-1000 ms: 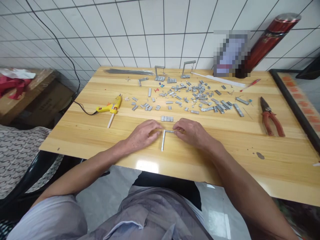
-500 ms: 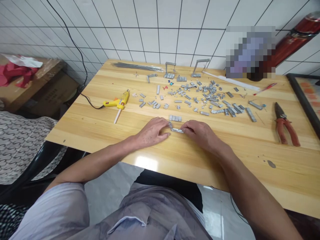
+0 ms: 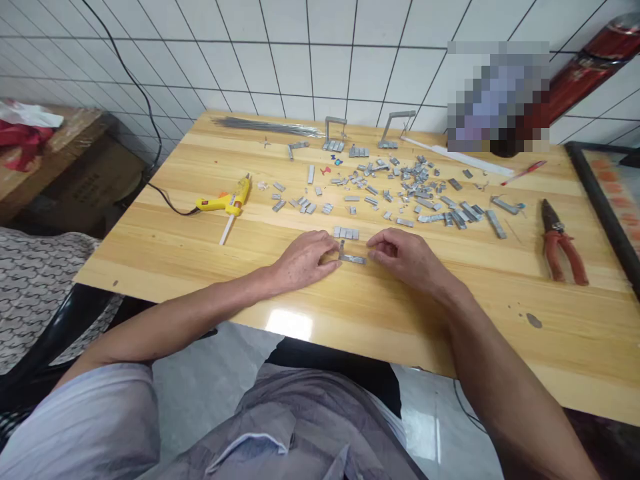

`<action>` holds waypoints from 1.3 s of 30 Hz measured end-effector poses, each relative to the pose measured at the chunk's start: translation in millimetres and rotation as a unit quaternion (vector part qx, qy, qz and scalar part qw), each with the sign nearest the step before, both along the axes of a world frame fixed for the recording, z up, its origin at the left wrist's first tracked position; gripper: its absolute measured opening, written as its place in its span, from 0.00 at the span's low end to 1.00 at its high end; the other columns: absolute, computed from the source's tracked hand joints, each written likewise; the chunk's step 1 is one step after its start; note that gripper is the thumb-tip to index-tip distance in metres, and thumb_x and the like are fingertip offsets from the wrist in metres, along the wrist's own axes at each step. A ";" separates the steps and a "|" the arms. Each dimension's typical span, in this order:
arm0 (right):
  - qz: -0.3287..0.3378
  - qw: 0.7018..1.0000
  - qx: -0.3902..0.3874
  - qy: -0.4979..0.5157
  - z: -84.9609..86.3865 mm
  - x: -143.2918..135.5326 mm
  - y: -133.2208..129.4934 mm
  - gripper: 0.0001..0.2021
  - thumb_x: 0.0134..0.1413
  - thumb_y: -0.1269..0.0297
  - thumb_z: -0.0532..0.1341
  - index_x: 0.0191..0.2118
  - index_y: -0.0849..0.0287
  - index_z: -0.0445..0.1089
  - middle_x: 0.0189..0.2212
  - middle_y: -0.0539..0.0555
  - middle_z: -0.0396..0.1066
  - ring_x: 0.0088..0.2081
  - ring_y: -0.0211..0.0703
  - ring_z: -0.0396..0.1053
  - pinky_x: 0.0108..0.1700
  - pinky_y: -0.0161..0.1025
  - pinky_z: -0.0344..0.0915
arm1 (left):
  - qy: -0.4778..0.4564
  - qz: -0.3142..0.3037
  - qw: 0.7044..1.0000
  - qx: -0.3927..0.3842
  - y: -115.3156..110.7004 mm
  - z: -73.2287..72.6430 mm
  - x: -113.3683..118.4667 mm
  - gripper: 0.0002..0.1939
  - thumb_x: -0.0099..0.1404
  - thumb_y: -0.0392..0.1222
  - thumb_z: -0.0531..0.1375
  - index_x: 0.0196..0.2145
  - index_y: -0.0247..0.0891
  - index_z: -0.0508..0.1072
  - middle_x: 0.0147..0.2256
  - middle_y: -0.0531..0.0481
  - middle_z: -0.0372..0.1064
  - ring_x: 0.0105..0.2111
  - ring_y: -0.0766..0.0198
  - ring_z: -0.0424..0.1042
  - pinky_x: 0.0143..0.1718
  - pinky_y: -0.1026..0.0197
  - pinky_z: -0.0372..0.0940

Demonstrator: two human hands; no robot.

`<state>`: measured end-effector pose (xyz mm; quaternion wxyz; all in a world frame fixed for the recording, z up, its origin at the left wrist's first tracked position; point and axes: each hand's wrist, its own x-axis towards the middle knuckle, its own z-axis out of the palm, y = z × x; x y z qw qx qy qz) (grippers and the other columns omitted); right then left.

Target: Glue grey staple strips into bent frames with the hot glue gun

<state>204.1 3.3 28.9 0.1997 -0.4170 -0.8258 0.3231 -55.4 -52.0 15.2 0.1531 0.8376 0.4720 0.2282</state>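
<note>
An L-shaped grey metal piece point(image 3: 354, 259) lies on the wooden table between my hands, its short arm pointing away from me. My left hand point(image 3: 307, 259) rests at its left end, thumb and forefinger apart; whether the fingertips touch it I cannot tell. Just off its right end is my right hand point(image 3: 407, 257), fingers loosely bent, thumb and forefinger parted around nothing. A short row of joined grey metal blocks point(image 3: 346, 233) sits right behind the L-shaped piece.
Many grey metal pieces point(image 3: 417, 180) are scattered farther back, with two upright frames point(image 3: 336, 133) near the wall. A yellow glue gun point(image 3: 233, 200) lies left, its cord running off the table. Red-handled pliers point(image 3: 564, 247) lie right. Thin metal rods point(image 3: 270, 127) lie at the back.
My right hand has let go of the right end of the L-shaped piece and moved slightly right. The whole view has shifted a little.
</note>
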 end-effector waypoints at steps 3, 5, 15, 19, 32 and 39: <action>0.036 0.999 0.002 -0.010 1.0 0.8 -1.8 0.06 0.55 0.66 0.66 0.40 0.56 0.75 0.30 0.49 0.73 0.29 0.39 0.66 0.34 0.38 0.61 | 0.015 0.000 1.000 0.006 1.2 1.9 1.4 0.06 0.71 0.41 0.60 0.39 0.36 0.75 0.35 0.46 0.72 0.38 0.57 0.72 0.41 0.56 0.66; 0.049 0.998 0.031 -0.026 -0.3 -1.4 -4.5 0.04 0.56 0.69 0.64 0.38 0.56 0.74 0.30 0.50 0.72 0.29 0.38 0.67 0.34 0.37 0.61 | 0.024 0.000 1.000 0.013 2.0 1.5 2.4 0.07 0.71 0.41 0.60 0.37 0.36 0.74 0.35 0.46 0.72 0.37 0.58 0.71 0.39 0.57 0.65; 0.041 0.998 0.028 -0.028 -3.5 -5.3 -9.2 0.05 0.57 0.71 0.63 0.38 0.57 0.76 0.31 0.50 0.74 0.29 0.37 0.68 0.34 0.37 0.62 | 0.005 0.003 0.999 0.041 0.5 -6.9 -1.0 0.10 0.71 0.46 0.62 0.43 0.36 0.76 0.38 0.45 0.73 0.39 0.56 0.74 0.41 0.55 0.69; -0.050 0.998 0.001 0.045 -0.3 0.0 -0.9 0.06 0.57 0.64 0.65 0.39 0.56 0.77 0.29 0.50 0.74 0.28 0.39 0.67 0.34 0.38 0.63 | -0.037 -0.009 0.999 0.031 -1.6 -7.5 -5.0 0.15 0.71 0.48 0.64 0.51 0.37 0.74 0.44 0.42 0.76 0.43 0.55 0.76 0.46 0.53 0.71; -0.184 0.973 -0.030 0.135 -3.8 -7.1 2.7 0.08 0.54 0.59 0.64 0.36 0.56 0.78 0.28 0.50 0.75 0.29 0.40 0.69 0.36 0.40 0.67 | -0.065 -0.024 0.996 0.052 -2.7 -8.7 -6.8 0.06 0.70 0.38 0.62 0.45 0.38 0.71 0.42 0.44 0.75 0.42 0.57 0.75 0.45 0.54 0.71; -0.223 0.965 -0.029 0.137 -0.4 -4.5 1.6 0.12 0.55 0.55 0.63 0.37 0.56 0.78 0.29 0.52 0.77 0.28 0.41 0.69 0.33 0.40 0.66 | -0.116 -0.013 0.992 0.053 -3.9 -11.3 -8.0 0.14 0.67 0.26 0.52 0.45 0.38 0.71 0.40 0.44 0.74 0.41 0.60 0.74 0.43 0.57 0.71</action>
